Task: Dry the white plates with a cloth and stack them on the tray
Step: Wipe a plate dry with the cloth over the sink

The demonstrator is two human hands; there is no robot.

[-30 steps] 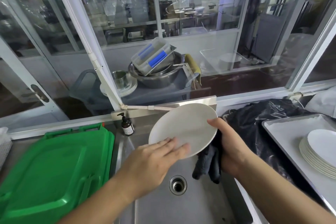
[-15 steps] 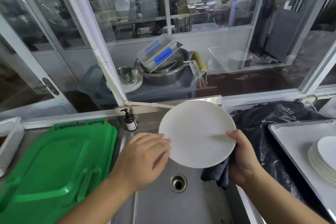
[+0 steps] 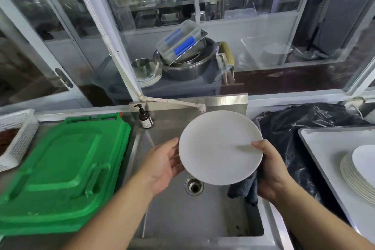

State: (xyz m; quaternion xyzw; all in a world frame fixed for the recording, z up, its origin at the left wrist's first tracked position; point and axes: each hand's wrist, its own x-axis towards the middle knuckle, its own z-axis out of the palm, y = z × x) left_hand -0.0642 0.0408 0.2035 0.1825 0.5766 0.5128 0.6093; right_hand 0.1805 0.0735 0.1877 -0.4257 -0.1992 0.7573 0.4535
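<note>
- White round ceramic plate (image 3: 220, 148) hovered over the steel sink (image 3: 194, 215), between both hands.
- Right hand (image 3: 272, 170) pinched its rim, gripping a dark grey cloth (image 3: 244, 190) beneath.
- Left hand (image 3: 162, 166), fingers relaxed wide, cupped the opposite edge.

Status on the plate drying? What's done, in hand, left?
Done: a stack of white plates already sits on the tray at right. In hand: one plate is held over the sink; the right hand grips its edge together with the dark cloth, and the left hand is open at its other edge. Left: this plate must join the stack. No other undried plates are clearly visible.
</note>
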